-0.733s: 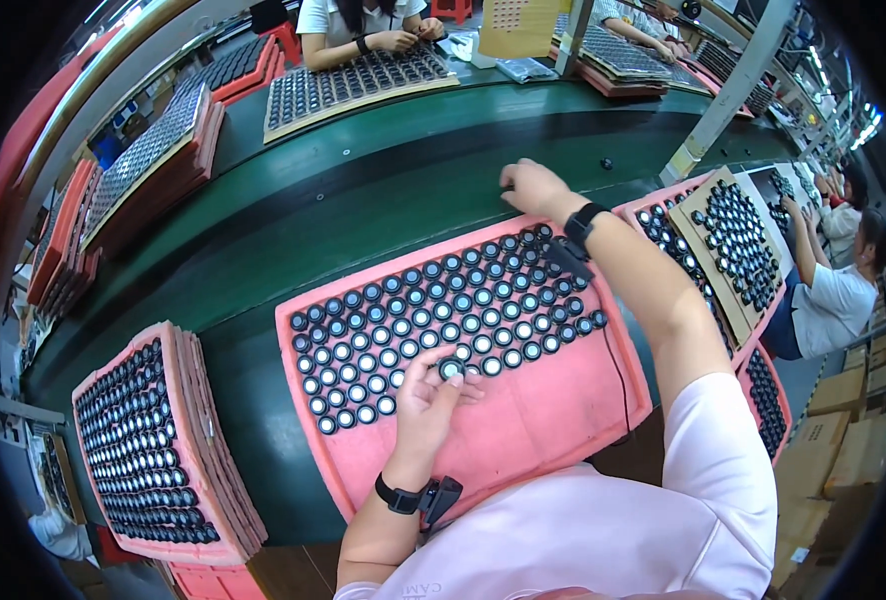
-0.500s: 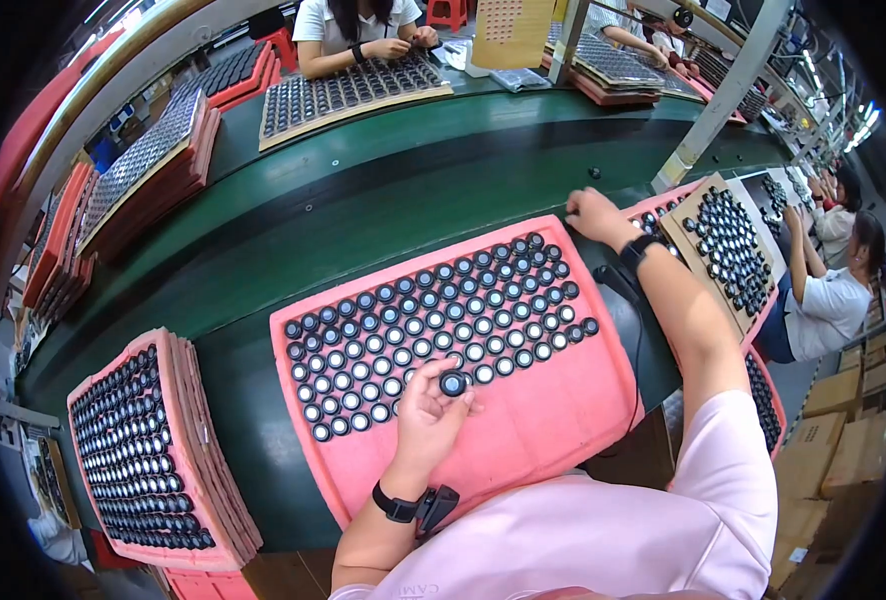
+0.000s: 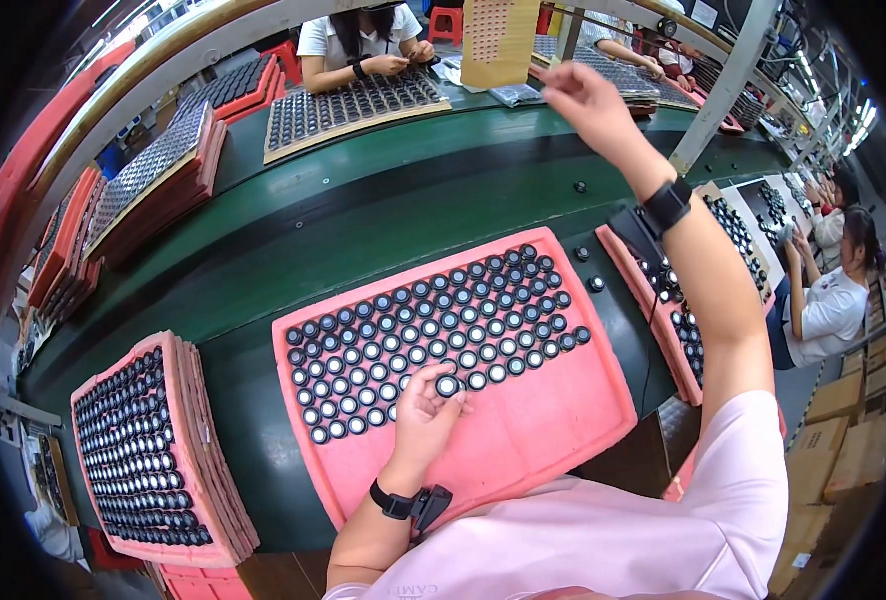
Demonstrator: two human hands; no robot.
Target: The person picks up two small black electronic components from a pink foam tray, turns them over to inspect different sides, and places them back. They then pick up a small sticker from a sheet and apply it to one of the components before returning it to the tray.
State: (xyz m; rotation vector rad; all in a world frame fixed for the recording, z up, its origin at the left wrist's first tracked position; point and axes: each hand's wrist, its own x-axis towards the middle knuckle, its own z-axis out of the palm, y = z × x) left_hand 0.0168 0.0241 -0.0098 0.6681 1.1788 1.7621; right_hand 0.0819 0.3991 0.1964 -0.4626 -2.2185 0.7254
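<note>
My left hand point(image 3: 425, 408) is closed on a round black part with a pale silver centre point(image 3: 448, 386). It holds the part just above a pink foam tray point(image 3: 503, 425), at the front edge of its rows of similar round parts point(image 3: 403, 333). My right hand point(image 3: 595, 105) is stretched out over the far side of the green bench, beside a hanging yellow sheet point(image 3: 500, 45). Its fingers are loosely bent and apart, and I see nothing between them. Two loose black parts point(image 3: 583, 254) lie on the bench right of the tray.
Stacked pink trays of parts point(image 3: 178, 450) stand at the left. On the right are another pink tray point(image 3: 623, 255) and parts on cardboard, partly behind my arm. A metal post point(image 3: 728, 90) rises at the far right. Other people work across the bench and at the right.
My right hand has risen from beside the tray's far right corner and reached away to the far side. Loose parts there are uncovered. My left hand keeps its part in nearly the same place.
</note>
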